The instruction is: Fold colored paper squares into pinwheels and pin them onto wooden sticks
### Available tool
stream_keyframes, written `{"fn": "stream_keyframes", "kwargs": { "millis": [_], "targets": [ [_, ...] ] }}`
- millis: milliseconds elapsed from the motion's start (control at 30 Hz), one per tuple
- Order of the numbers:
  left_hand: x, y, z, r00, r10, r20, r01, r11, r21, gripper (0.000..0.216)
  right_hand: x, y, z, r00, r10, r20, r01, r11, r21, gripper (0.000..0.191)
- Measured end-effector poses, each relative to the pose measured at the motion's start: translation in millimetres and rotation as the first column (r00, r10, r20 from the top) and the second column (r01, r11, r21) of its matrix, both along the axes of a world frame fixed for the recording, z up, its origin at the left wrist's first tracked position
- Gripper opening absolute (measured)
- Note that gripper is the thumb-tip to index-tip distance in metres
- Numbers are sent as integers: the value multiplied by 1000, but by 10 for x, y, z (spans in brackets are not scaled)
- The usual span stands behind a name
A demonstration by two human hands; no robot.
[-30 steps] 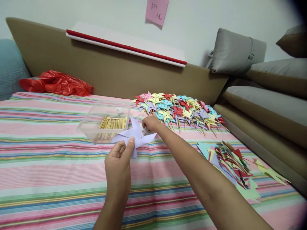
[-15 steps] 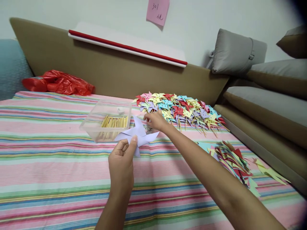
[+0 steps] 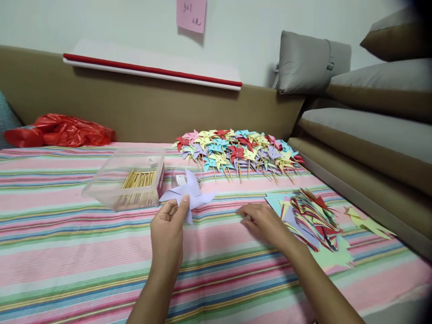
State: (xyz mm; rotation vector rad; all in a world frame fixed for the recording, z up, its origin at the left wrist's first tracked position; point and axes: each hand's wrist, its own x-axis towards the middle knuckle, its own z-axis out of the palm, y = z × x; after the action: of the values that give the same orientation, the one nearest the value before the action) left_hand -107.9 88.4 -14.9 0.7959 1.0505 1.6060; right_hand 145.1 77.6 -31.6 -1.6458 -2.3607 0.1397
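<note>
My left hand [image 3: 170,218] pinches a lavender paper pinwheel [image 3: 191,195] at its centre, thumb on top. It holds no stick that I can see. My right hand [image 3: 261,222] hovers over the striped cloth to the right, fingers curled towards the thumb; anything between them is hidden or too small to name. Behind the pinwheel and partly covered by it sits a small clear container [image 3: 176,173] with a white label and small metal bits. A clear plastic box [image 3: 101,180] with thin wooden sticks [image 3: 139,180] stands left of the pinwheel.
Finished pinwheels on sticks [image 3: 236,153] lie heaped at the back. Folded coloured paper pieces [image 3: 310,220] are piled at the right, near a loose yellow piece [image 3: 367,225]. A red plastic bag [image 3: 67,130] lies back left. Grey cushions [image 3: 367,130] border the right side.
My right hand has drawn back from the small clear container towards the right and nearer to me. My left hand still holds the pinwheel. The view has turned slightly right.
</note>
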Motion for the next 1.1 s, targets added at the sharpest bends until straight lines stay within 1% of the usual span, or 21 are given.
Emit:
{"fn": "stream_keyframes", "kwargs": {
  "millis": [100,167,267,333,400,500,567,633,700,733,767,800,867,900,933,967,1000,1033,1100],
  "targets": [
    [87,42,-34,998,-10,-64,8,999,-33,28,84,-152,-118,999,-43,-31,45,997,59,38],
    [134,63,-57,995,-29,-96,23,998,-57,30,93,-274,-187,999,-48,9,48,997,53,43],
    [198,84,-98,993,-57,-99,48,995,-88,29,12,-391,-311,994,-12,107,12,1000,4,46],
    [234,90,-128,994,-67,-82,59,994,-97,28,-69,-411,-401,990,-19,143,18,1000,12,48],
    [260,86,-157,994,-83,-77,75,992,-102,27,-129,-405,-468,988,-51,143,45,998,39,48],
    [283,69,-193,990,-107,-92,98,991,-94,28,-142,-389,-479,995,-66,70,60,995,74,44],
    [292,55,-208,989,-118,-86,110,990,-84,29,-110,-383,-428,996,-89,-23,91,992,84,39],
    [298,38,-216,989,-124,-85,118,990,-75,27,-79,-377,-347,979,-151,-136,160,986,56,34],
    [298,14,-217,984,-126,-123,118,991,-69,26,-81,-367,-248,932,-223,-287,239,971,24,30],
    [297,-1,-216,977,-123,-172,113,991,-66,26,-102,-363,-194,887,-249,-390,272,962,4,27],
    [295,-20,-214,963,-112,-243,102,993,-57,27,-140,-359,-138,820,-263,-508,291,956,-24,24],
    [294,-41,-212,938,-93,-335,86,996,-35,27,-193,-356,-83,727,-263,-634,289,955,-64,21],
    [296,-90,-208,847,-21,-532,60,997,55,24,-329,-357,18,493,-253,-832,208,963,-170,17],
    [300,-115,-206,797,17,-603,61,992,108,22,-404,-359,59,395,-247,-885,147,968,-205,15],
    [307,-138,-204,762,42,-647,72,986,149,19,-475,-361,90,333,-239,-912,90,971,-222,14],
    [317,-160,-204,748,42,-662,90,982,164,18,-538,-362,113,310,-227,-923,49,973,-224,13],
    [328,-180,-205,755,18,-655,109,982,153,18,-590,-363,126,320,-208,-924,27,977,-211,11],
    [340,-197,-207,778,-23,-628,126,985,121,19,-629,-363,134,355,-182,-917,22,982,-186,9],
    [367,-225,-216,845,-121,-521,167,985,41,21,-666,-363,137,451,-116,-885,49,993,-105,5]
  ]
}}
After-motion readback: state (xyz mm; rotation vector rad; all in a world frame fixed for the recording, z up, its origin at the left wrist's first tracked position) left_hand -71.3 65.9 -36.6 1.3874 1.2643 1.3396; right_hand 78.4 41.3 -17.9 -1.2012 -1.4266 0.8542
